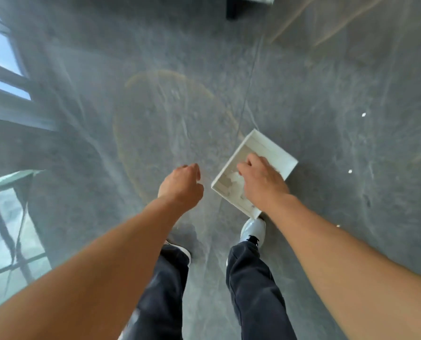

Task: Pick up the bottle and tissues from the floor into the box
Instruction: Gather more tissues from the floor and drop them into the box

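A white open box lies on the grey floor just ahead of my right shoe. Crumpled white tissues lie inside it. My right hand hangs over the box with its fingers bent loosely downward, and I see nothing in it. It hides part of the box's inside. To the left of the box, my left hand hovers above the floor, fingers loosely curled and holding nothing. No bottle shows in this view.
Glossy grey marble floor spreads all around, with window reflections at the left. Small white specks lie on the floor to the right. A dark furniture base stands at the top edge. My white shoes stand below the box.
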Demonstrator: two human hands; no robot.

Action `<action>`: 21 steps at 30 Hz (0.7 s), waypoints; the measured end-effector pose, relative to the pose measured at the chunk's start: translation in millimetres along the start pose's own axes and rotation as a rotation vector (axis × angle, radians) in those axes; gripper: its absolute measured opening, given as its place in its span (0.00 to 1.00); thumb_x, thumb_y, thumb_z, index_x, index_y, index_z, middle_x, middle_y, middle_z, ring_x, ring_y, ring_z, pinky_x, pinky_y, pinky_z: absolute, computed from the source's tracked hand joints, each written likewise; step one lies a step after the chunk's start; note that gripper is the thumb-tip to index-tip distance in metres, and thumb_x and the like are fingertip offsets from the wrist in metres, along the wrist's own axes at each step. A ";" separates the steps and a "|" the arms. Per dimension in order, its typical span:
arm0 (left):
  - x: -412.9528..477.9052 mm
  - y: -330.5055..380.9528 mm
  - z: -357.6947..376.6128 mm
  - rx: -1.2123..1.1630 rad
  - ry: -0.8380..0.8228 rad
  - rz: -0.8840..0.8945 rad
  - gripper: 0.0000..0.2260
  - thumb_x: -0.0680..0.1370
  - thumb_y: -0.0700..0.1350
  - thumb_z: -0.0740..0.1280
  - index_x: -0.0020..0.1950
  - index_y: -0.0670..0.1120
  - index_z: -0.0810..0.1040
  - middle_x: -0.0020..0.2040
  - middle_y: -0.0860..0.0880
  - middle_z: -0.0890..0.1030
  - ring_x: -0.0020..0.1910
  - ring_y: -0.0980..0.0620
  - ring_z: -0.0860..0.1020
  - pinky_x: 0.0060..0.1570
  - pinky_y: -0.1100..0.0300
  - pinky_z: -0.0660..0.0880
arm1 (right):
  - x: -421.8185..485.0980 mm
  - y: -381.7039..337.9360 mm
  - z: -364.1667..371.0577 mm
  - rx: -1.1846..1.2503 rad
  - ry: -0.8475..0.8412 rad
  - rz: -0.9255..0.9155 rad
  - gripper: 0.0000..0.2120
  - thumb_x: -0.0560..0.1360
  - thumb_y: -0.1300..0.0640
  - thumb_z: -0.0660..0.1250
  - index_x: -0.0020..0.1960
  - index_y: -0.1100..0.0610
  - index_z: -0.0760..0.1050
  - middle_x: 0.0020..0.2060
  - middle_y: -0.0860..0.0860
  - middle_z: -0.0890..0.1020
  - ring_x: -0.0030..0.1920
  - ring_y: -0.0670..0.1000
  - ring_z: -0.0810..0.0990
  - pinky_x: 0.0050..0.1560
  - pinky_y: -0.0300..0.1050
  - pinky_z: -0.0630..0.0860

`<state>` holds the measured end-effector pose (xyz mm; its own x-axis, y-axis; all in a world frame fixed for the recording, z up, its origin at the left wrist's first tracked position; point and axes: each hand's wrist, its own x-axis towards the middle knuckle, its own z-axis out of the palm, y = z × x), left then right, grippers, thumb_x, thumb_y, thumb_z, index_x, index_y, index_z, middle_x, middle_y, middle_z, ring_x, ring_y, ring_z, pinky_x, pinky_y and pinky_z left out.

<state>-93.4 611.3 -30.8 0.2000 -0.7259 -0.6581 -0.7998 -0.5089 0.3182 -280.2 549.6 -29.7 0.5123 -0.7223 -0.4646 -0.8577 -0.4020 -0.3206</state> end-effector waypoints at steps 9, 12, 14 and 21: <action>-176.7 -72.9 -185.2 -0.020 0.054 -0.011 0.10 0.73 0.43 0.62 0.53 0.46 0.74 0.54 0.46 0.78 0.53 0.43 0.77 0.47 0.53 0.75 | -70.8 -212.0 -137.3 -0.046 -0.058 0.037 0.10 0.72 0.67 0.59 0.49 0.55 0.69 0.53 0.54 0.70 0.54 0.58 0.71 0.40 0.48 0.68; -229.2 -132.2 -222.8 -0.051 0.088 -0.094 0.10 0.72 0.43 0.62 0.52 0.47 0.74 0.55 0.47 0.78 0.53 0.43 0.77 0.48 0.53 0.75 | -72.7 -275.2 -169.1 -0.106 -0.070 0.017 0.09 0.72 0.65 0.58 0.49 0.54 0.69 0.52 0.54 0.70 0.53 0.58 0.72 0.43 0.49 0.69; -255.7 -176.1 -247.3 -0.135 0.160 -0.157 0.09 0.71 0.44 0.62 0.51 0.48 0.75 0.54 0.46 0.79 0.52 0.44 0.77 0.48 0.54 0.76 | -58.1 -313.3 -184.6 -0.182 -0.085 -0.053 0.09 0.72 0.64 0.58 0.50 0.55 0.70 0.53 0.55 0.71 0.54 0.59 0.73 0.47 0.50 0.71; -335.8 -320.9 -308.8 -0.366 0.386 -0.484 0.09 0.72 0.44 0.64 0.51 0.47 0.78 0.53 0.43 0.80 0.52 0.42 0.78 0.47 0.55 0.75 | 5.9 -464.4 -218.9 -0.347 -0.087 -0.279 0.06 0.70 0.61 0.62 0.47 0.56 0.73 0.52 0.58 0.72 0.53 0.62 0.75 0.52 0.52 0.75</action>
<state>270.8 875.4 298.8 0.7239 -0.4574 -0.5164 -0.3435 -0.8882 0.3051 111.2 608.8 297.2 0.7154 -0.5154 -0.4718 -0.6427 -0.7503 -0.1549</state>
